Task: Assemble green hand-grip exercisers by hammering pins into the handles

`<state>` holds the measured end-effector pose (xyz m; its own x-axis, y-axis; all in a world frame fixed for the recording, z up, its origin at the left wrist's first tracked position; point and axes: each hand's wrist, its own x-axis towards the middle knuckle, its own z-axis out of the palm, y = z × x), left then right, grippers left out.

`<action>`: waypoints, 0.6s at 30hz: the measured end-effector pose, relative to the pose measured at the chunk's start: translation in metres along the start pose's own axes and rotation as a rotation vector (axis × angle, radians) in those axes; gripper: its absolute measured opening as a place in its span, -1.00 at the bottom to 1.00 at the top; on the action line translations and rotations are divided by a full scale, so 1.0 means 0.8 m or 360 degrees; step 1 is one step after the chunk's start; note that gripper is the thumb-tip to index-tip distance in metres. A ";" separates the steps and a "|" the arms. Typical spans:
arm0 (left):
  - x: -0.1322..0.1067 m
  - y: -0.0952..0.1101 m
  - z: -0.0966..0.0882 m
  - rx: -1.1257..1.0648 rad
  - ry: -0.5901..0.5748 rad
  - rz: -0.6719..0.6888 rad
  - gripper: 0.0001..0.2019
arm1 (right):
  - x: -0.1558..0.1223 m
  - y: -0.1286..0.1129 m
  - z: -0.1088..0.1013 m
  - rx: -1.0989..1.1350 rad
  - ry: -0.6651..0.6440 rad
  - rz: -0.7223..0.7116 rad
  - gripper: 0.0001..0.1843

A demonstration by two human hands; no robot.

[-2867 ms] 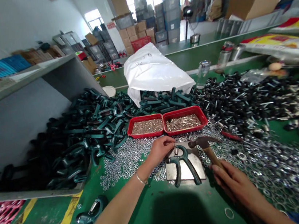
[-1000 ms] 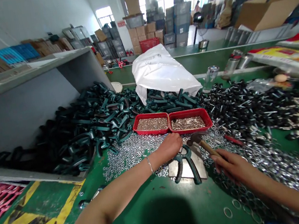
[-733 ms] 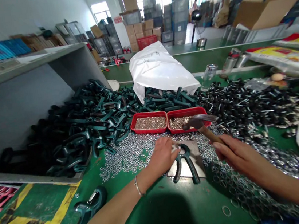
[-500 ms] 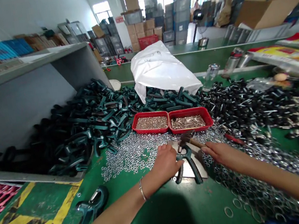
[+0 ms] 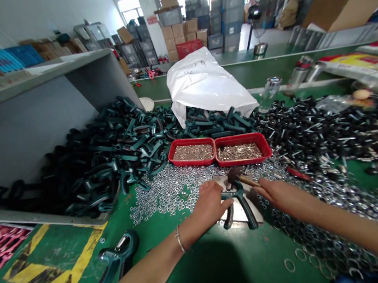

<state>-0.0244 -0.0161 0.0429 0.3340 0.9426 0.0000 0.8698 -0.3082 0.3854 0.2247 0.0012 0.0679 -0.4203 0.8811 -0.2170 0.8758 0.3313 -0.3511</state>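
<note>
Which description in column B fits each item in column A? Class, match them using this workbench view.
Column A
1. hand grip exerciser
2. hammer
3. white plastic sack
4. steel plate

Column B
A. Held by its wooden handle in the right hand
B. Lying flat beneath the exerciser
C. Under the left hand
D. Slumped behind the red trays

Right pairs: 1-C, 2-A, 3-D, 4-B
</note>
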 end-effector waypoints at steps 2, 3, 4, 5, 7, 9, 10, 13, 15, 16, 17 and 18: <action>-0.012 0.004 -0.005 0.0140 0.0120 -0.0087 -0.65 | -0.014 -0.002 -0.001 0.0156 -0.0018 -0.0086 -0.61; -0.018 0.007 -0.005 0.0191 0.0144 -0.0145 -0.66 | -0.022 -0.003 0.000 0.0233 -0.0011 -0.0114 -0.60; -0.024 0.012 -0.004 0.0222 0.0126 -0.0207 -0.64 | -0.031 -0.003 0.002 0.0270 -0.0003 -0.0107 -0.59; -0.028 0.019 -0.001 0.0229 0.0066 -0.0266 -0.62 | -0.038 -0.003 0.006 0.0271 -0.0005 -0.0073 -0.59; -0.033 0.033 0.010 0.0205 -0.0095 -0.0354 -0.58 | -0.049 0.000 0.016 0.0247 -0.0057 0.0002 -0.58; -0.030 0.045 0.023 0.0177 -0.0203 -0.0385 -0.62 | -0.051 0.005 0.024 0.0336 -0.0187 0.0023 -0.56; -0.028 0.048 0.027 0.0161 -0.0228 -0.0377 -0.68 | -0.050 0.008 0.027 0.0438 -0.0256 0.0029 -0.54; -0.036 0.038 0.018 0.0125 -0.0244 -0.0333 -0.78 | -0.049 0.020 0.033 0.0717 -0.0302 0.0128 -0.49; -0.064 0.015 -0.006 0.0135 -0.0208 -0.0363 -0.80 | -0.055 0.036 0.042 0.0736 -0.0132 0.0228 -0.50; -0.087 -0.001 -0.021 0.0154 -0.0168 -0.0415 -0.80 | -0.061 0.048 0.050 0.0710 -0.0030 0.0254 -0.50; -0.114 -0.020 -0.037 0.0184 -0.0101 -0.0496 -0.80 | -0.068 0.061 0.060 0.0678 0.0061 0.0246 -0.49; -0.146 -0.041 -0.053 0.0225 -0.0013 -0.0583 -0.79 | -0.077 0.075 0.071 0.0651 0.0126 0.0219 -0.50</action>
<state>-0.1070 -0.1104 0.0690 -0.0053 0.9926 -0.1217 0.9732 0.0331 0.2274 0.2897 -0.0522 0.0083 -0.2727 0.9361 -0.2220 0.7497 0.0621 -0.6589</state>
